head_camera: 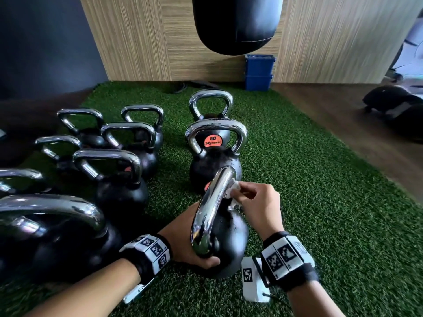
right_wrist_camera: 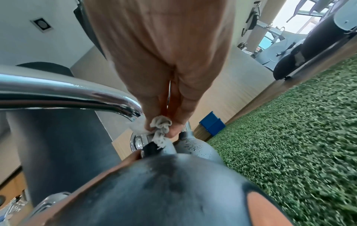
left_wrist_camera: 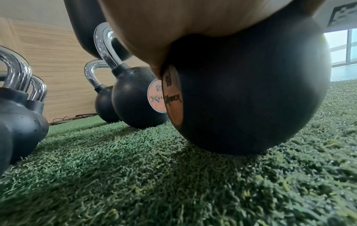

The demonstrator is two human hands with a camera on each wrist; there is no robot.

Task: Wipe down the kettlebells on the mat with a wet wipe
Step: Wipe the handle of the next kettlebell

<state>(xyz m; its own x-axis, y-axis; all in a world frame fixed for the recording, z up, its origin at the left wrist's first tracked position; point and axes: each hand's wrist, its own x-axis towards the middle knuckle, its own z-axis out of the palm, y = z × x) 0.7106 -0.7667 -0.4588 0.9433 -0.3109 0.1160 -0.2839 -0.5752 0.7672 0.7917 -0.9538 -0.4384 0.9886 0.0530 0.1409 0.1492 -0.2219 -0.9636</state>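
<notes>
A black kettlebell (head_camera: 229,236) with a chrome handle (head_camera: 212,207) stands on the green turf mat (head_camera: 320,202), nearest me. My left hand (head_camera: 194,252) grips its body and the near foot of the handle; in the left wrist view the palm (left_wrist_camera: 173,30) lies on the ball (left_wrist_camera: 251,91). My right hand (head_camera: 256,202) pinches a crumpled white wet wipe (head_camera: 233,187) against the far end of the handle. The right wrist view shows the wipe (right_wrist_camera: 161,128) bunched between the fingertips (right_wrist_camera: 175,130) at the handle's bend (right_wrist_camera: 125,105).
Two more kettlebells (head_camera: 212,161) stand in a row behind it, and several others (head_camera: 119,179) fill the left of the mat. A black punching bag (head_camera: 235,24) hangs ahead. A blue box (head_camera: 258,72) stands by the wooden wall. Bare turf lies to the right.
</notes>
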